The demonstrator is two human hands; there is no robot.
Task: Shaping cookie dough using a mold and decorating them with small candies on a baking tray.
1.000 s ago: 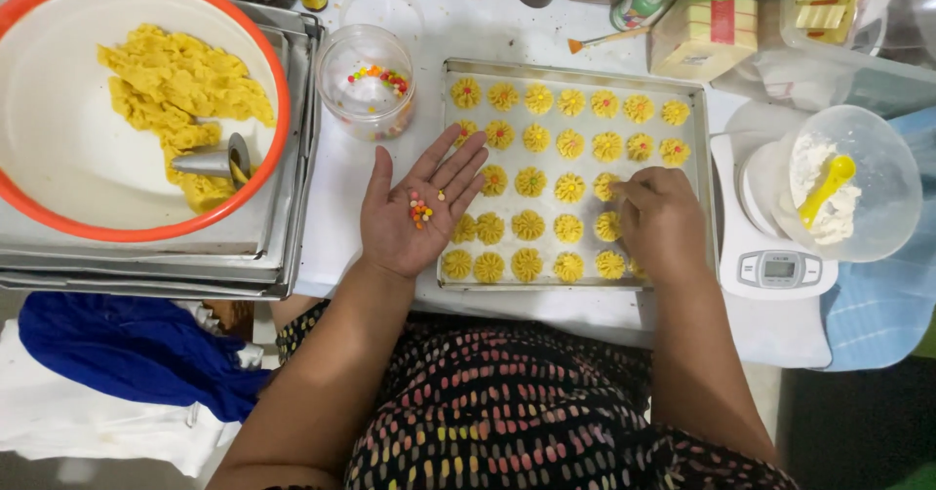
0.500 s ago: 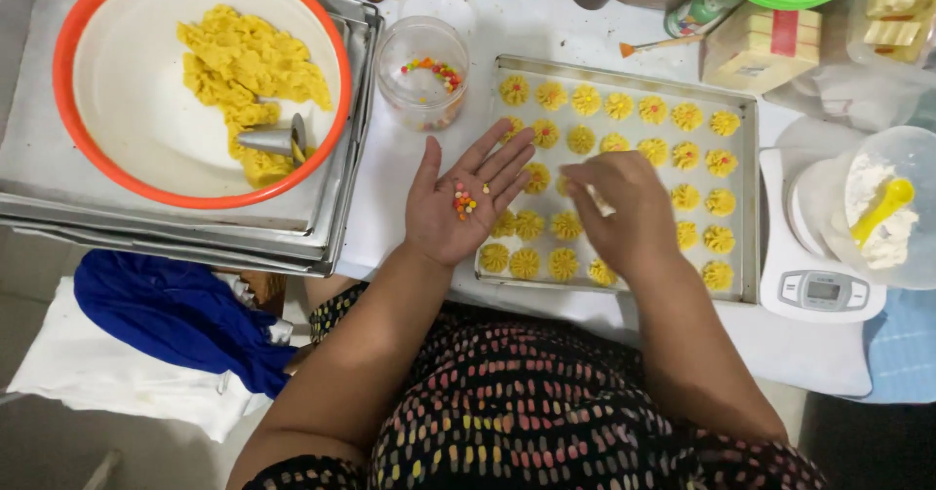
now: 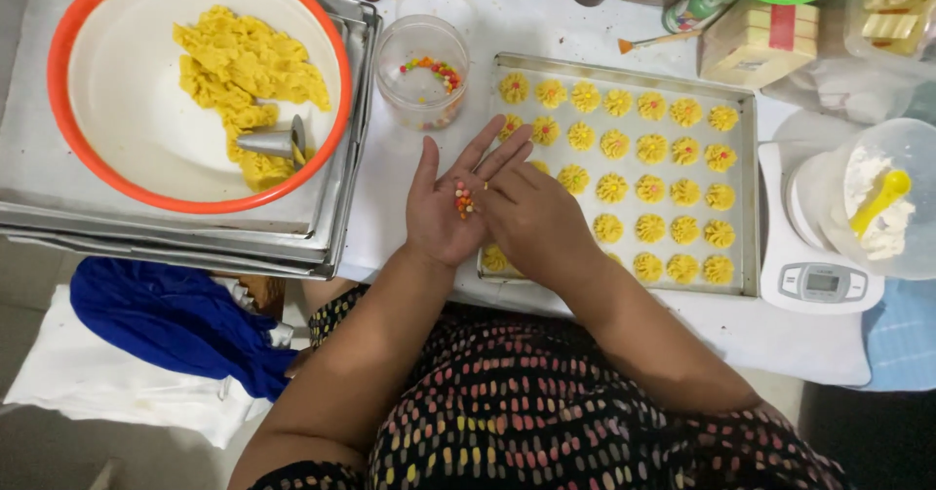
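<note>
Over the baking tray (image 3: 751, 207), left hand (image 3: 450, 202) lies flat, fingers spread, cupping tiny, light, roll-prone candy beads (image 3: 464, 200); right hand (image 3: 531, 222) fingertips pinch 1 from above.

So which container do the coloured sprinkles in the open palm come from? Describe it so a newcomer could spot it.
Find the baking tray of piped yellow cookies. Just off its upper-left corner, beside the orange-rimmed bowl of dough, stands a small clear round tub. It alone holds loose multicoloured sprinkles.
</note>
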